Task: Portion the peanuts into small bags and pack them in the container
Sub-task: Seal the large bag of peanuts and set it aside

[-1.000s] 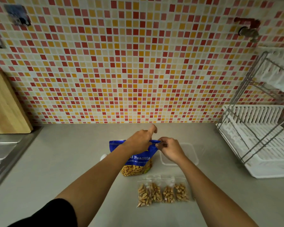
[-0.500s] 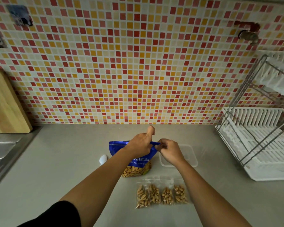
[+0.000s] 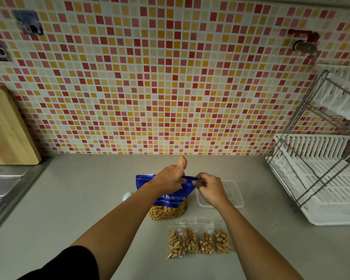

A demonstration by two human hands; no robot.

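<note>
1. Blue peanut bag (image 3: 171,199) stands upright on the worktop (image 3: 79,209), mid-view. Nuts show through its clear lower window.
2. My left hand (image 3: 168,178) grips the bag's top edge, fingers curled over it, thumb sticking up.
3. My right hand (image 3: 210,188) pinches the same edge at its right corner, fingers curled tight.
4. Four small bags (image 3: 199,242) of peanuts lie flat in a side-by-side row, at 5 o'clock from the big bag.
5. Clear container (image 3: 235,196) sits at 3 o'clock, just beside the bag, partly behind my right hand.
6. Small white object (image 3: 127,196) at 9 o'clock, half hidden by my forearm; cannot tell what it is.
7. Dish rack (image 3: 321,178) far out at 3 o'clock. Wooden board (image 3: 6,128) leans on the tiled wall (image 3: 170,77) at 10 o'clock, with the sink (image 3: 0,184) below it.
</note>
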